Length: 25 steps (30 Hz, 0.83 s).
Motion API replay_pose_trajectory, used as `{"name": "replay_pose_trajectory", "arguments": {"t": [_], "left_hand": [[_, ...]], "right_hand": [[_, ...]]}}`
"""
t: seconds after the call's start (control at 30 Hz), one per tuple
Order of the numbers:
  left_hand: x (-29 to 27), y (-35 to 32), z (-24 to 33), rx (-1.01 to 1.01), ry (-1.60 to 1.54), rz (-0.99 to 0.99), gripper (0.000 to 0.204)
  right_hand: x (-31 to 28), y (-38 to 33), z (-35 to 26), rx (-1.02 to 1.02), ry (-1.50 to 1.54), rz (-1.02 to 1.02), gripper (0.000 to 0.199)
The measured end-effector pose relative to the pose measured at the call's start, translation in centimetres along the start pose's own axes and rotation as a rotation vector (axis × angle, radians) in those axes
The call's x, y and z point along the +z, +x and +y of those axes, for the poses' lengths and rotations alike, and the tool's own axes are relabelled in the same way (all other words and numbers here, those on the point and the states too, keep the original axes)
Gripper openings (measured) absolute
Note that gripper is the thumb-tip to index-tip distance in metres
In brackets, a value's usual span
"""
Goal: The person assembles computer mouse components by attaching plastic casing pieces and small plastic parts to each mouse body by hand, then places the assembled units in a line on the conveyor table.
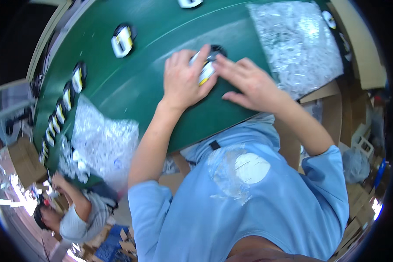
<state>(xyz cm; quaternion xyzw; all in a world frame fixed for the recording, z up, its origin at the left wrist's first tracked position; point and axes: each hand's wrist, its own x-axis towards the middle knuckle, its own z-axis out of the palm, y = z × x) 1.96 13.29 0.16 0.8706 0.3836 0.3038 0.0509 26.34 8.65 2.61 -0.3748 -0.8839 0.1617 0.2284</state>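
My left hand (183, 81) is closed around a small black-and-white piece with a yellow stripe (206, 73) on the green table (161, 39). The piece's black rounded end shows beyond my fingers; its exact kind cannot be made out. From the other side my right hand (251, 85) reaches in, its fingers stretched out and thumb apart. Its fingertips touch the piece near the black end. Part of the piece is hidden under my left fingers.
Similar pieces stand spaced along the table, one (123, 41) ahead to the left and several in a row (61, 111) at the far left. Clear bags of whitish parts lie at the right (299, 46) and left (105, 144). Another person (81, 214) works at lower left. Cardboard boxes (358, 43) stand at right.
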Motion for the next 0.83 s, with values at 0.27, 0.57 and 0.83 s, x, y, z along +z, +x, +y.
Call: {"name": "replay_pose_trajectory", "arguments": {"t": [0.27,0.57,0.83], "left_hand": [[-8.0,-1.4,-5.7,-0.159,0.22,0.072,0.061],[-14.5,-5.7,-24.0,-0.596,0.662,0.121,0.063],[-11.4,-4.7,-24.9,-0.502,0.623,0.124,0.063]], "right_hand": [[-6.3,-3.4,3.5,0.177,0.039,0.336,0.036],[-9.6,-2.7,11.3,0.5,-0.317,0.061,0.023],[-8.4,-1.5,12.0,0.576,-0.22,0.082,0.025]]}}
